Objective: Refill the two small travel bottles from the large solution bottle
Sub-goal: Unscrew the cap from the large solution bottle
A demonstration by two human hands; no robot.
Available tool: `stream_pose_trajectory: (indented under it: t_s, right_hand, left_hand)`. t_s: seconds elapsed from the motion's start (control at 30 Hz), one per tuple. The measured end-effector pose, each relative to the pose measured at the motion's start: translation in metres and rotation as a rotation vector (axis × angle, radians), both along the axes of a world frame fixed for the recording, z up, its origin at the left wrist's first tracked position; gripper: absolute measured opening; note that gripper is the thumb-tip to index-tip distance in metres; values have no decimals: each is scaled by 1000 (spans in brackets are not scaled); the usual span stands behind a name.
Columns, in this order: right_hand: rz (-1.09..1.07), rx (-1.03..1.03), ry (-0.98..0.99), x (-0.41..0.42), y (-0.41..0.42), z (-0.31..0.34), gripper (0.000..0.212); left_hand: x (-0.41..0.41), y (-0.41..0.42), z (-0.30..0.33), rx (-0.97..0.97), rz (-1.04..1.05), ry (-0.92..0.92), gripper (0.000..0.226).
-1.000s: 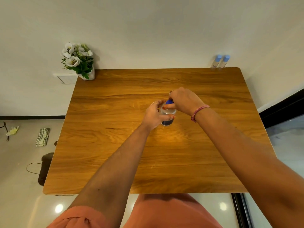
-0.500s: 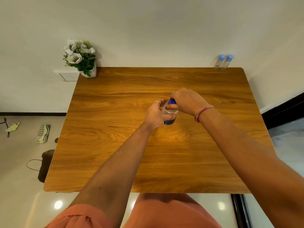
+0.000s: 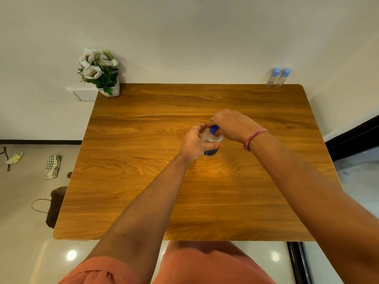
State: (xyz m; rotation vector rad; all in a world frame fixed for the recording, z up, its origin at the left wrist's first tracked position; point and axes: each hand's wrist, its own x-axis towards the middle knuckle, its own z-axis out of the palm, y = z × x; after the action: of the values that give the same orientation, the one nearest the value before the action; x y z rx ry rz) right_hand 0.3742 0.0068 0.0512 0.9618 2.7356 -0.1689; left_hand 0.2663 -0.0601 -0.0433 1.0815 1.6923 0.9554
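The large solution bottle [image 3: 211, 140], clear with a dark label band, stands upright at the middle of the wooden table [image 3: 143, 191]. My left hand [image 3: 193, 144] wraps around its body from the left. My right hand [image 3: 233, 125] reaches over from the right, its fingertips pinching the bottle's blue cap [image 3: 214, 130]. Whether the cap is loose I cannot tell. The two small travel bottles [image 3: 278, 77], clear with light blue caps, stand side by side and upright at the table's far right corner against the wall, well away from both hands.
A white pot of white flowers [image 3: 100, 72] sits at the far left corner of the table. On the floor to the left lie a checked cloth [image 3: 52, 166] and a dark bag [image 3: 55, 206]. A dark frame [image 3: 348, 136] runs along the right.
Both hands stay on the bottle. My right hand's fingers have shifted slightly around the blue cap, which shows a little more. The bottle has not moved on the table.
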Motion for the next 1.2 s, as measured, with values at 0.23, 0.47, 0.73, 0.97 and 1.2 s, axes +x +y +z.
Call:
stream_pose_trajectory:
  t_s: [0.23,0.47,0.73,0.97,1.2]
  right_hand:
    - [-122,151,-22,0,-1,-8,42]
    - [-17,-96,13,1,8,-9,33]
    - [-134,197,-74,0,-4,-3,49]
    - [-32,-75,-20,0,6,-5,33]
    - [-98,143,-48,-2,-2,-1,39]
  left_hand:
    - [1,2,-3,-17,1,11,75]
    - [0,1,-3,-1,-1,10,71]
    - [0,2,-6,-18,2,8,70]
    - [0,2,-5,-11,1,14,74]
    - [0,3,-7,-17,-4,19,75]
